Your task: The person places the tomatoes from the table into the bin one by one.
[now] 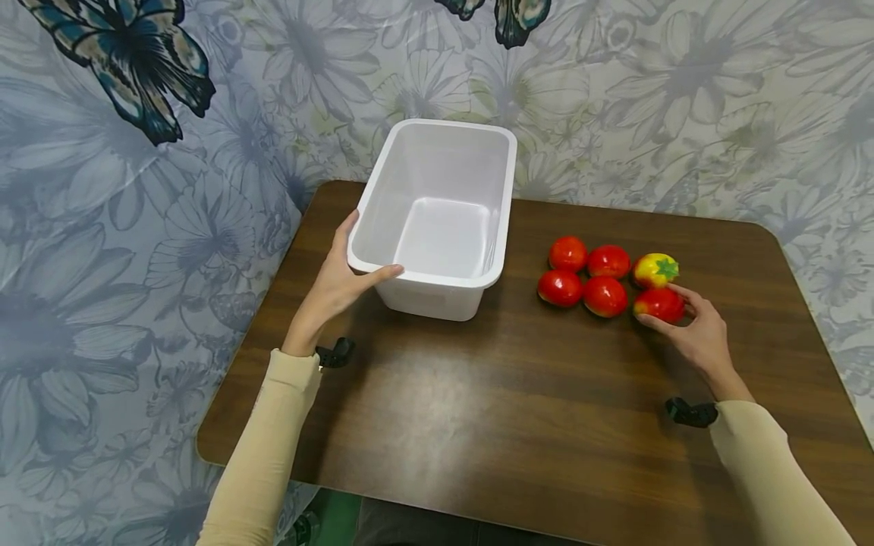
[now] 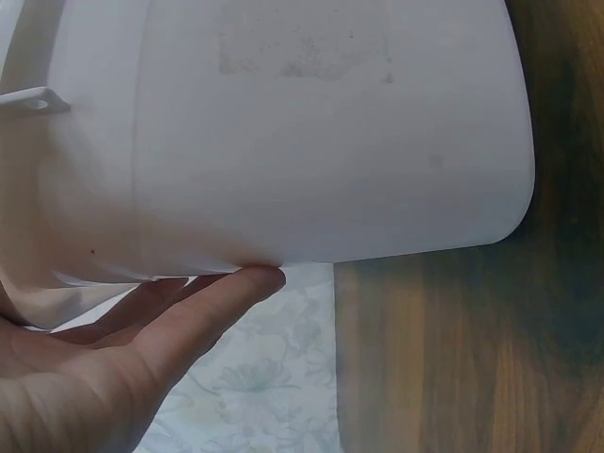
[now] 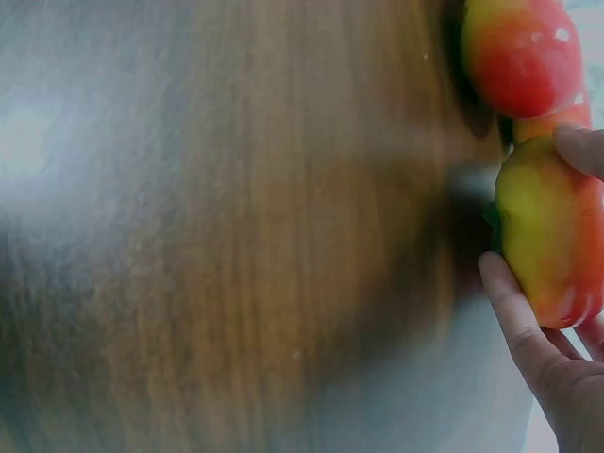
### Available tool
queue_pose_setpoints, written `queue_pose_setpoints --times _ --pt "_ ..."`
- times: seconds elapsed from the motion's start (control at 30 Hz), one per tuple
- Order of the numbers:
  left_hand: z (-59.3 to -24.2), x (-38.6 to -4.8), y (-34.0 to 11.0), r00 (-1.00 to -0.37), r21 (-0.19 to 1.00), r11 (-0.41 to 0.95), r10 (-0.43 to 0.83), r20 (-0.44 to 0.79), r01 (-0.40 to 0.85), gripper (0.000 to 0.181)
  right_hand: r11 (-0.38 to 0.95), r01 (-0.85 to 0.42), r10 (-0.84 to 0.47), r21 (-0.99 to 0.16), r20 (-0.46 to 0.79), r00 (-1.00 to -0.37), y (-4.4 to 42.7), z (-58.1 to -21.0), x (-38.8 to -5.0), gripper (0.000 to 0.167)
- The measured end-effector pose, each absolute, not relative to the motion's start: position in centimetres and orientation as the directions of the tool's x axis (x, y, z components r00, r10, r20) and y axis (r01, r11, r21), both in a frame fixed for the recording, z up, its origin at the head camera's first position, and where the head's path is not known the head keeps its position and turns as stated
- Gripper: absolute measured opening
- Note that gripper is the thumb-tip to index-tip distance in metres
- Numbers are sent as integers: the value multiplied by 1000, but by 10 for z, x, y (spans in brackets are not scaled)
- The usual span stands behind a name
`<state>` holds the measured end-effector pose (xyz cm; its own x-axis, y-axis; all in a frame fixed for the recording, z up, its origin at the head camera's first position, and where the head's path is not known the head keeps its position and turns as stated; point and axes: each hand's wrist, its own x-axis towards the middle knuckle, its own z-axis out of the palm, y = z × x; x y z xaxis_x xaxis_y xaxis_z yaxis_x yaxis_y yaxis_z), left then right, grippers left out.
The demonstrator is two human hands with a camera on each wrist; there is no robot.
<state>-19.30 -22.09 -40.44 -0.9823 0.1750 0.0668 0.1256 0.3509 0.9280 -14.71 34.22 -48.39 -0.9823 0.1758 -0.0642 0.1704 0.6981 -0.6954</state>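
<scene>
Left hand [image 1: 336, 282] gripping tub [image 1: 432, 298], inside [image 1: 447, 236] visible, right hand [image 1: 703, 337] holding pepper [image 1: 661, 304]

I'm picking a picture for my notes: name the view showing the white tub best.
The head view: the white tub shows nearly whole, open top and inside included. The left wrist view has part of its outside, close up; the right wrist, none.

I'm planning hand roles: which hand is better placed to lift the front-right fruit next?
Probably the right hand: it has that fruit between thumb and fingers, while the left hand holds the white bin.
</scene>
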Motion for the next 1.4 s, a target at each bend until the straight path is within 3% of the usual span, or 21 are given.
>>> queue_pose_setpoints --times 0.27,0.5,0.87,1.13,1.4 --pt "-400 -191 -224 -989 925 368 138 47 95 116 694 70 156 -717 54 -986 319 -463 -162 77" --pt "-398 -192 -217 -989 934 347 147 31 80 120 620 -37 142 -784 159 -977 279 -417 -187 72" --pt "-405 -192 -213 -992 940 336 125 16 58 123 371 -272 -87 -888 259 -962 164 -345 -248 70" --pt "-407 -191 -207 -993 945 322 118 19 56 122 364 -314 -180 -877 265 -947 99 -315 -284 69" --pt "-405 -187 -211 -997 946 323 82 13 40 121 424 -249 -186 -871 186 -965 59 -309 -305 71"
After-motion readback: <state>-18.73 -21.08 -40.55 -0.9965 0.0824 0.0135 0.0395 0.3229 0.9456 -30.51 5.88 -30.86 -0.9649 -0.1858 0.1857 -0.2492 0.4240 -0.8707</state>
